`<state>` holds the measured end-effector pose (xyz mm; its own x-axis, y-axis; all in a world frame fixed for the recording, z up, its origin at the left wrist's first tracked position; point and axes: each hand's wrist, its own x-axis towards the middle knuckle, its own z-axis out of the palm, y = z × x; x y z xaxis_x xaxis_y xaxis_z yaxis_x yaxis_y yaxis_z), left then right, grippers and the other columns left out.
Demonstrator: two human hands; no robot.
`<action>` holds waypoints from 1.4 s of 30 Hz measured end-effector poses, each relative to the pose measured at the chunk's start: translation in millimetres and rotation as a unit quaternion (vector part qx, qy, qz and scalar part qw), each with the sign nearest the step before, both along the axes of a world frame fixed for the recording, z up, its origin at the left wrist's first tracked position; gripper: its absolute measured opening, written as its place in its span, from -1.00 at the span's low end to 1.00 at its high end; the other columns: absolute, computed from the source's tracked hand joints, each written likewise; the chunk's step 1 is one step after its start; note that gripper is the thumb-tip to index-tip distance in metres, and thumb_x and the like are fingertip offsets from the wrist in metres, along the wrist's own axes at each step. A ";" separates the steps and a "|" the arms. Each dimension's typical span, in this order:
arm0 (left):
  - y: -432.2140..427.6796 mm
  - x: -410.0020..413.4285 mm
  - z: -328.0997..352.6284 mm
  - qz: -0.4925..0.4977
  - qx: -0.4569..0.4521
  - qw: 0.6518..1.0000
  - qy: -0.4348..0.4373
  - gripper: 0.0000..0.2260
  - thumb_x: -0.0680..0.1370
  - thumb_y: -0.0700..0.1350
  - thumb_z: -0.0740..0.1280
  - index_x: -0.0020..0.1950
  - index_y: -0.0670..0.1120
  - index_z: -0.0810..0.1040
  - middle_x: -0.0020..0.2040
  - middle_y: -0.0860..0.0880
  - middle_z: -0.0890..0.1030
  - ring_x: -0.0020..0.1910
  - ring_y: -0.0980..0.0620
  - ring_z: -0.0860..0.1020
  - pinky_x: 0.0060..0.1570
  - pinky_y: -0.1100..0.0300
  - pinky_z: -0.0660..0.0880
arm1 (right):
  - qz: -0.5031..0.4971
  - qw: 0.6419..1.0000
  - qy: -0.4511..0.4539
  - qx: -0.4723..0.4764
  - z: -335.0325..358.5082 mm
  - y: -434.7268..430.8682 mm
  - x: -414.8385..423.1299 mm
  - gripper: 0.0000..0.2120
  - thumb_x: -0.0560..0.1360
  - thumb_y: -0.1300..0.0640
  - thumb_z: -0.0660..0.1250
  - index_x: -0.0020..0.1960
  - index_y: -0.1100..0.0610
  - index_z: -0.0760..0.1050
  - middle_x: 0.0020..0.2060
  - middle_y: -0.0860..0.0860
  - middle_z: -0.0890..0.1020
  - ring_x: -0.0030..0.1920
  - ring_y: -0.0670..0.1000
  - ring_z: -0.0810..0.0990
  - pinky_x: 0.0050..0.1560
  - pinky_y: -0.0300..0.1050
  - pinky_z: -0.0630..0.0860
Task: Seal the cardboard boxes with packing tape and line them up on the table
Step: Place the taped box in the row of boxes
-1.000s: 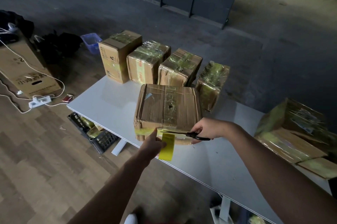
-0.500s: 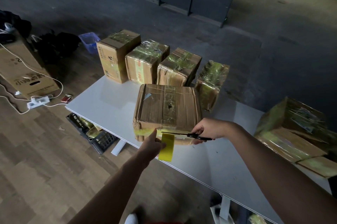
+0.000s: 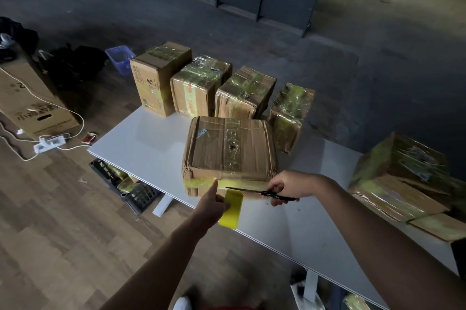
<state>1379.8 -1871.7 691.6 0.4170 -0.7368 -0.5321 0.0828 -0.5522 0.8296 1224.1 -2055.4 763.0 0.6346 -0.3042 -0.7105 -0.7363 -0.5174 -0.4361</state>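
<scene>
Yellow tape (image 3: 230, 208) hangs as a short strip from the left hand (image 3: 210, 208), which pinches it. One finger, raised in the last half second, now presses the taped band on the near face of the flat box (image 3: 229, 148). The right hand (image 3: 287, 187) is clamped on the black scissors (image 3: 262, 192), whose blades lie across the strip's top, where they were before; whether the cut is through cannot be told. The flat box sits mid-frame near the front edge of the bench (image 3: 151, 143). Behind it four taped boxes (image 3: 199, 85) stand in a row. This one probably joins them once the strip is severed and smoothed.
</scene>
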 end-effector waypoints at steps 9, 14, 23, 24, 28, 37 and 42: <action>-32.3 -42.4 -6.3 -0.046 0.046 0.996 -0.058 -0.79 0.55 -0.31 0.26 0.17 -0.20 0.52 -0.06 -0.09 0.56 -0.17 0.05 0.48 -0.30 0.27 0.39 | -0.118 0.992 -0.034 -0.007 -25.8 5.4 -69.6 -0.73 0.34 -0.12 0.52 0.00 -0.12 0.57 -0.16 -0.14 0.64 -0.13 -0.09 0.60 -0.13 -0.24 0.48; -63.2 -85.0 -7.4 -0.086 0.023 0.996 -0.014 -0.85 0.52 -0.15 0.35 0.04 -0.19 0.54 -0.07 -0.15 0.59 -0.16 -0.01 0.51 -0.22 0.20 0.41 | -0.256 0.964 -0.073 0.009 -39.1 15.4 -121.9 -0.71 0.35 0.00 0.55 0.02 0.03 0.60 -0.27 -0.09 0.67 -0.34 -0.17 0.57 -0.33 -0.34 0.42; -100.9 -135.1 -25.9 -0.150 0.073 0.986 -0.013 -0.80 0.28 -0.09 0.46 -0.30 -0.17 0.50 -0.41 -0.05 0.39 -0.41 0.02 0.34 -0.37 0.18 0.22 | -0.388 0.918 -0.070 -0.045 -76.0 5.3 -182.0 -0.61 0.43 -0.15 0.42 -0.06 0.20 0.58 -0.26 0.06 0.60 -0.31 -0.02 0.52 -0.31 -0.20 0.36; -103.2 -139.6 -29.5 -0.130 0.076 0.989 0.004 -0.81 0.34 -0.13 0.47 -0.32 -0.17 0.49 -0.42 -0.05 0.38 -0.42 0.03 0.33 -0.38 0.19 0.22 | -0.388 0.918 -0.053 -0.062 -80.4 2.0 -187.5 -0.60 0.45 -0.15 0.39 -0.04 0.22 0.57 -0.24 0.07 0.59 -0.28 -0.01 0.53 -0.30 -0.18 0.36; -116.8 -160.4 -43.7 -0.121 0.098 0.987 -0.032 -0.79 0.52 -0.07 0.38 -0.23 -0.18 0.54 -0.29 -0.10 0.51 -0.29 -0.03 0.47 -0.24 0.17 0.35 | -0.369 0.918 0.026 -0.145 -106.4 0.2 -200.7 -0.62 0.48 -0.13 0.34 0.08 0.16 0.48 -0.06 0.09 0.62 -0.02 0.09 0.60 -0.13 -0.17 0.41; -131.2 -180.1 -57.0 -0.146 0.141 0.966 -0.162 -0.42 0.54 0.06 0.37 0.42 -0.27 0.34 0.41 -0.21 0.41 0.39 -0.13 0.37 0.31 0.14 0.31 | -0.317 0.930 0.023 -0.186 -136.5 2.0 -206.4 -0.57 0.56 0.05 0.21 0.38 0.17 0.31 0.16 0.16 0.52 0.18 0.15 0.50 0.12 -0.10 0.41; -133.0 -181.3 -51.8 -0.164 0.126 0.957 -0.205 -0.73 0.53 0.07 0.38 0.01 -0.13 0.53 0.04 -0.15 0.60 0.16 -0.12 0.49 0.17 0.13 0.37 | -0.304 0.930 0.011 -0.207 -128.1 -7.1 -199.4 -0.69 0.58 0.13 0.16 0.27 0.25 0.39 0.17 0.19 0.54 0.21 0.17 0.49 0.13 -0.11 0.39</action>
<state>1198.6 -2004.6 639.8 0.3972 -0.7340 -0.5508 -0.4331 -0.6791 0.5926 1024.7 -2062.5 634.9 0.2426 -0.8526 -0.4629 -0.9538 -0.1224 -0.2745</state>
